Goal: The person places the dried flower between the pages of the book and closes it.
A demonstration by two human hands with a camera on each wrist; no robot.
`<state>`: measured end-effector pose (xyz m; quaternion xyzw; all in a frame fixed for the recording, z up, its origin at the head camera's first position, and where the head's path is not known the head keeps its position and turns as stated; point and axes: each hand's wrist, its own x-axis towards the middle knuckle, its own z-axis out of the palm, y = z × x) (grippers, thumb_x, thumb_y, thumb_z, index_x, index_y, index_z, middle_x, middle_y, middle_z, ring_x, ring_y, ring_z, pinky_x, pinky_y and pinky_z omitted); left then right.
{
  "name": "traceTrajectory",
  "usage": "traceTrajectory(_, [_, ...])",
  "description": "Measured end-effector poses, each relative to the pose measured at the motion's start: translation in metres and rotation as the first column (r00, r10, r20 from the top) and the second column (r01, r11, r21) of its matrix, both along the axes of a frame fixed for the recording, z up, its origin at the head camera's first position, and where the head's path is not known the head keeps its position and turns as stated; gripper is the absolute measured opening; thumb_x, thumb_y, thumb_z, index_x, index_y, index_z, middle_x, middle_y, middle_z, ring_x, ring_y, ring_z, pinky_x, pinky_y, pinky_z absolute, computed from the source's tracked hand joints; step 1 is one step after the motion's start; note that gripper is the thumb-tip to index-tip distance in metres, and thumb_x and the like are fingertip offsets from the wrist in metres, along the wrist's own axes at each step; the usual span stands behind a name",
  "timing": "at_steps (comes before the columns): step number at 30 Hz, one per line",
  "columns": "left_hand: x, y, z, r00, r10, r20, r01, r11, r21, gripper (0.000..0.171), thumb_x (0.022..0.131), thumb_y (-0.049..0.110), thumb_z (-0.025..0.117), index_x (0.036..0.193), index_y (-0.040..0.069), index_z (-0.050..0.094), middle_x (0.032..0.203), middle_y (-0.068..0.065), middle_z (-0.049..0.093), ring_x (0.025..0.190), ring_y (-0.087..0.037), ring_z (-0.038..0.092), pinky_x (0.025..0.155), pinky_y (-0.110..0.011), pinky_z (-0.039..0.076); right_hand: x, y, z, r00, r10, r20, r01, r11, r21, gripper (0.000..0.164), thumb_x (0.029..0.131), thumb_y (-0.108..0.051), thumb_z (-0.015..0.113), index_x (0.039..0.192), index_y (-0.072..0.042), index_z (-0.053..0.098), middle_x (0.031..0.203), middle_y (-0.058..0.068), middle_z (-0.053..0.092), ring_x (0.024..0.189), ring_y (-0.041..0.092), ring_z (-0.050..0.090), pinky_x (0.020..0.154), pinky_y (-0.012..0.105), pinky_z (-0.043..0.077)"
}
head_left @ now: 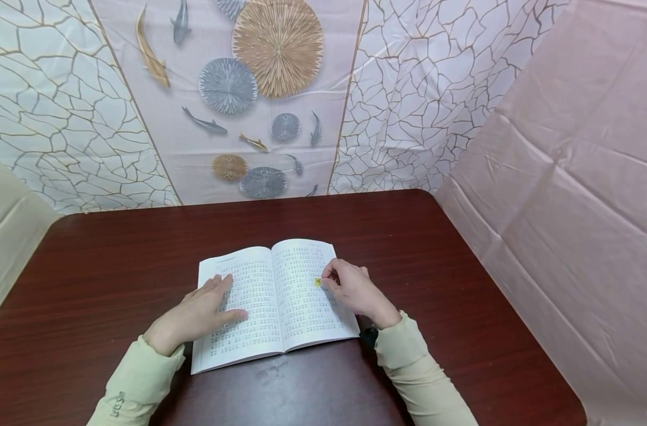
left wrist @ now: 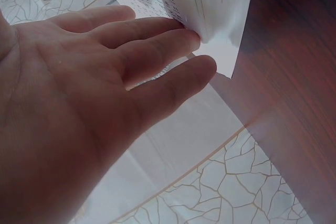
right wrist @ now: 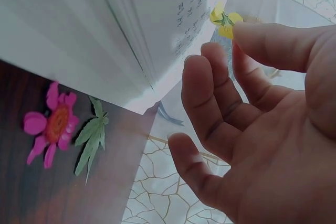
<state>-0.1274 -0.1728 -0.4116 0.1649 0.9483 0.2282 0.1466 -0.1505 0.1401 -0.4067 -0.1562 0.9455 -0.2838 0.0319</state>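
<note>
An open book (head_left: 254, 337) with printed pages lies on the dark red table. My left hand (head_left: 198, 310) rests on its left page, fingers straight and thumb spread. In the left wrist view, the fingers of that left hand (left wrist: 105, 77) lie along the book's page (left wrist: 220, 19). Over the right page, my right hand (head_left: 355, 290) pinches a small yellow flower (head_left: 317, 283) between thumb and index finger. From the right wrist, the yellow flower (right wrist: 226, 20) shows a green centre at the fingertips of the right hand (right wrist: 252, 108), whose other fingers are loosely bent.
On the table beside the book lie a pink flower (right wrist: 55, 124) with an orange centre and a green leaf (right wrist: 93, 137), seen from the right wrist. The brown table (head_left: 116, 254) reaches back to a patterned cloth (head_left: 398, 106). Plain cloth (head_left: 568, 207) hangs at the right.
</note>
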Motion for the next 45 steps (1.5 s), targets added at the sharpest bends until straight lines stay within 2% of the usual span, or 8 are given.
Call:
traceTrajectory(26, [-0.0002,-0.0005,0.0005,1.0,0.0,0.003,0.0,1.0,-0.001,0.093,0.089,0.053,0.064,0.147,-0.01,0.028,0.152,-0.03,0.027,0.141,-0.048,0.021,0.105,-0.069,0.021,-0.0023,-0.0028,-0.005,1.0,-0.024,-0.001,0.024,1.0,-0.007,0.004,0.093,-0.013,0.066,0.095,-0.013,0.062,0.08,-0.006,0.056,0.072,0.009,0.052,0.08,0.041,0.029])
traceTrajectory(45, [0.0001,0.0004,0.0022,1.0,0.007,0.018,-0.007,1.0,-0.006,0.094,0.088,0.054,0.064,0.148,-0.009,0.028,0.153,-0.029,0.027,0.141,-0.047,0.02,0.106,-0.069,0.02,-0.003,-0.0032,-0.0056,0.998,-0.049,0.033,0.049,0.999,-0.019,0.017,0.089,-0.011,0.07,0.103,-0.011,0.061,0.08,-0.003,0.056,0.071,0.012,0.053,0.082,0.04,0.027])
